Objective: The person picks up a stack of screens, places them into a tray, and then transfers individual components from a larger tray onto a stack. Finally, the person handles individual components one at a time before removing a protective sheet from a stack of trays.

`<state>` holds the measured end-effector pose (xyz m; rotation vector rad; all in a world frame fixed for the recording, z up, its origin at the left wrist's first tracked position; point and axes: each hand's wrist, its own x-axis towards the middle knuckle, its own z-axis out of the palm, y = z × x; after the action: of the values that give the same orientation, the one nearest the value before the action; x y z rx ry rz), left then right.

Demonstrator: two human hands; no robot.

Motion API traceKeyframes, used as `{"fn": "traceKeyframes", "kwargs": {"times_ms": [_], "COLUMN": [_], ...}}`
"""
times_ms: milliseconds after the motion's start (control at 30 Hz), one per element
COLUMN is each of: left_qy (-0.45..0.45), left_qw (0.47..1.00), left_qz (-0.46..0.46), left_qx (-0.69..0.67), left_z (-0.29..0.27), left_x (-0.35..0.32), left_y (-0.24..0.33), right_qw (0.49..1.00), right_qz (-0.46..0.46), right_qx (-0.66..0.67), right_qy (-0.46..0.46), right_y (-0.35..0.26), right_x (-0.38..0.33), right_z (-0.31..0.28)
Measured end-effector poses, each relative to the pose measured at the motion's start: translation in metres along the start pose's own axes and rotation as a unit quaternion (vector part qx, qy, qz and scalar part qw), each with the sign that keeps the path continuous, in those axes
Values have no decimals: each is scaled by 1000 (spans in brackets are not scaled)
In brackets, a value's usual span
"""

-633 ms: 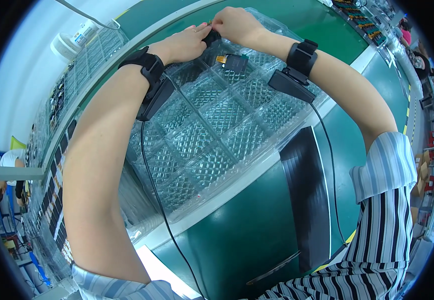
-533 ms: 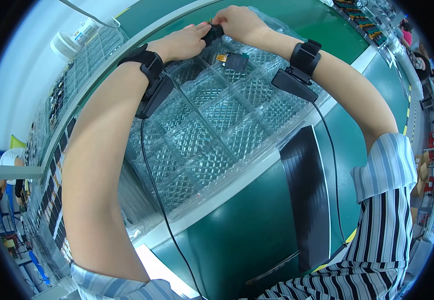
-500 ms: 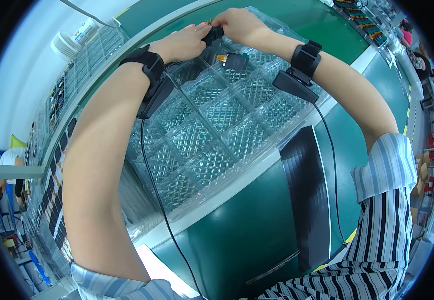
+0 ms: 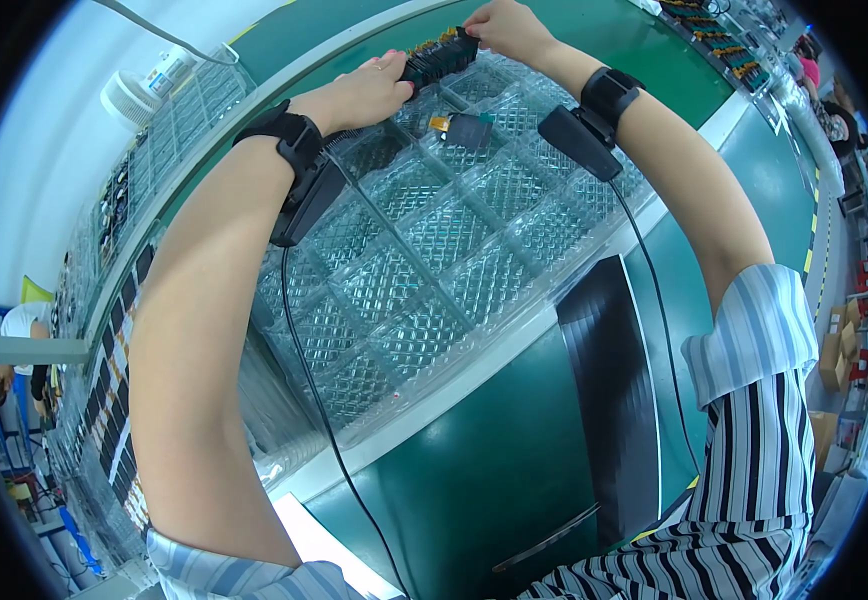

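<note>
R hand (image 4: 512,32) is pinching the right end of the row (image 4: 441,60) of dark parts w/ orange tabs, thumb + forefinger closing to a tight gap; whether they're gripping one part or several, can't tell. L hand (image 4: 362,92) is lying low at the row's other end, fingers together, tips touching it; can't tell if they're gripping or just bracing. Row is sitting at the far edge of the clear tray (image 4: 424,250); can't tell if it's resting in a compartment or being held up. A loose part (image 4: 470,132) is lying in a compartment nearby, orange tab pointing left. Step in hand is looking like two-handed handling of the row, prob. spreading or evening it. Next move is prob. calling for a light R pinch w/ L hand steadying the other end, so tabs aren't bending. Black sheet (image 4: 609,380) is lying apart, on the bench (image 4: 454,450).
</note>
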<state>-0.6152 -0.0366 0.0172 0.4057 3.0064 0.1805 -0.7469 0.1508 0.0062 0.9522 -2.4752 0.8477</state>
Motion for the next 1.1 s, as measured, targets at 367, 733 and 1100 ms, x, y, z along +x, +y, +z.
{"fn": "traceKeyframes", "kwargs": {"times_ms": [367,733,1100], "left_qy": [21,-22,-15], "left_qw": [1000,1000,1000], "left_qz": [11,-4,14], "left_qx": [11,20,-13], "left_z": [-2,-8,-28], "left_x": [-4,-11,-19], "left_y": [5,3,0], "right_qw": [853,987,987], "right_qz": [-382,-75,-94], "right_qx": [-331,-104,-127], "right_qy": [-127,97,-8], "right_y": [26,8,5], "right_x": [44,14,9], "right_z": [-2,6,12]}}
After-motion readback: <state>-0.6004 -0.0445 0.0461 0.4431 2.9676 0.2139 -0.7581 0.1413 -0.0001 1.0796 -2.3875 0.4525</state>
